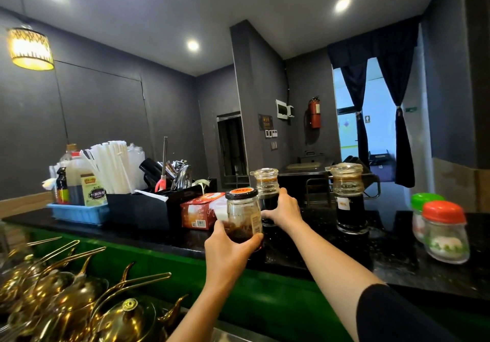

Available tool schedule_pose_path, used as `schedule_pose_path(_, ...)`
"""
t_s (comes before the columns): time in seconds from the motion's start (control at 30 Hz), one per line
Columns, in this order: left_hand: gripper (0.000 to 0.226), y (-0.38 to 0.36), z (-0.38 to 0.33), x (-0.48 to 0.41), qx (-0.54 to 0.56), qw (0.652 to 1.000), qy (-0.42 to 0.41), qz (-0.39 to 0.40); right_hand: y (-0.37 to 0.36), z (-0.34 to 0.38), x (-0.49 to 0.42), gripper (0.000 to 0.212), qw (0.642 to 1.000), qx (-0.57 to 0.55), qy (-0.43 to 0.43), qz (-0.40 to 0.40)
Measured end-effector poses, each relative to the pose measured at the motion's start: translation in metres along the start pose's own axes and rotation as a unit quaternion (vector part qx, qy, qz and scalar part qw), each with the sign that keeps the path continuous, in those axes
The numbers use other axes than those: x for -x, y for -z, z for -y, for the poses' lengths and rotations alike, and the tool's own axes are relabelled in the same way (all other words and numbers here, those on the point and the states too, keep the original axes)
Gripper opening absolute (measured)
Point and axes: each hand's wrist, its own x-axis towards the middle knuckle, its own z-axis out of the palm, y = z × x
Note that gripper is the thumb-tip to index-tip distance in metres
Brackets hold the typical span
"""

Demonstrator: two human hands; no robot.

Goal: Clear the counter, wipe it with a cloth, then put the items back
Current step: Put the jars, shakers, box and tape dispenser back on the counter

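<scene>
Dark grey walls and a curtained doorway sit behind a black speckled stone counter [331,251] with a green front. The left hand [228,249] is wrapped around a clear glass jar with a black lid and dark paste inside [244,217], held at the counter's near edge; whether it rests on the surface or is just lifted cannot be told. The right hand [282,209] grips the lower half of a ribbed glass sauce bottle with dark liquid [266,185], just behind that jar.

A matching glass sauce bottle [348,198] stands apart to the right. Further right are two plastic jars, one with an orange lid [445,233] and one with a green lid [424,201]. To the left are a red cardboard tissue box [197,211], a black caddy of white straws and utensils [140,209], and a blue plastic tray of bottles [77,213].

No cloth is in view and the counter is crowded, so this is probably the clearing step. Next, both containers likely need lifting upright and carrying off, keeping the bottle level so nothing spills.
</scene>
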Motion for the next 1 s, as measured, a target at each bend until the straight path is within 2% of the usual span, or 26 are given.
schedule_pose_path(0.37, 0.049, 0.0, 0.003, 0.001, 0.002, 1.0, 0.0, 0.003, -0.002, 0.001, 0.004, 0.075, 0.999, 0.035, -0.008, 0.002)
schedule_pose_path(0.5, 0.049, 0.0, 0.004, 0.0, 0.002, 1.0, 0.004, 0.009, 0.0, 0.007, 0.011, 0.081, 0.996, 0.062, -0.035, 0.047)
schedule_pose_path(0.57, 0.049, 0.002, 0.002, 0.0, -0.001, 1.0, 0.004, 0.013, 0.007, 0.015, 0.018, 0.073, 0.996, 0.062, -0.053, 0.047)
schedule_pose_path(0.63, 0.048, 0.003, 0.0, -0.003, -0.004, 1.0, 0.005, 0.01, 0.021, 0.023, 0.032, 0.045, 0.998, 0.052, -0.042, 0.008)
schedule_pose_path(0.7, 0.048, 0.005, -0.003, -0.004, -0.008, 1.0, 0.007, 0.003, 0.044, 0.027, 0.055, 0.012, 0.996, 0.051, -0.006, -0.068)
schedule_pose_path(0.8, 0.049, 0.006, -0.007, 0.0, -0.015, 1.0, 0.015, 0.005, 0.077, 0.023, 0.093, 0.005, 0.971, 0.05, 0.054, -0.229)
schedule_pose_path(0.87, 0.048, 0.006, -0.01, 0.004, -0.022, 1.0, 0.019, 0.007, 0.092, 0.014, 0.105, 0.021, 0.953, 0.048, 0.065, -0.293)
schedule_pose_path(0.9, 0.048, 0.006, -0.011, 0.005, -0.026, 0.999, 0.018, 0.004, 0.096, 0.008, 0.105, 0.034, 0.954, 0.056, 0.045, -0.292)
schedule_pose_path(1.0, 0.05, 0.01, -0.009, 0.003, -0.037, 0.999, 0.023, -0.001, 0.106, -0.009, 0.094, 0.079, 0.973, 0.06, -0.068, -0.212)
